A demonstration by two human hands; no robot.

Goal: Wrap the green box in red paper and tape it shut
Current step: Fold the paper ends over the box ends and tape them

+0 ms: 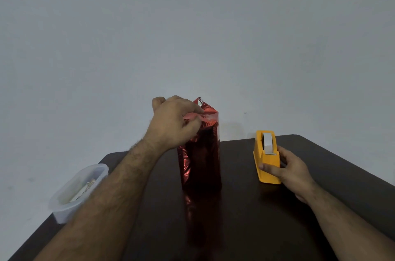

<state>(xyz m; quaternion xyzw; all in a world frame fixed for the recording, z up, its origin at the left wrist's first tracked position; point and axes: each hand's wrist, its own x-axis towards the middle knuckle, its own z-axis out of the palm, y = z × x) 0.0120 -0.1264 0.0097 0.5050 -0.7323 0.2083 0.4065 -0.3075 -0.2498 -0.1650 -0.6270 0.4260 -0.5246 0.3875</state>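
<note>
Forearms reach over dark table (277, 228).
Left hand (173, 123) pinches folded top of upright red-wrapped box (201, 162); right hand (292, 171) fingers curl round yellow tape dispenser (267, 162).

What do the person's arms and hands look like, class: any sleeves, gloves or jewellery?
Both forearms are bare, with no sleeves in view. The left hand and right hand wear no gloves, and no rings, watch or bracelet show. The forearms are hairy.
</note>
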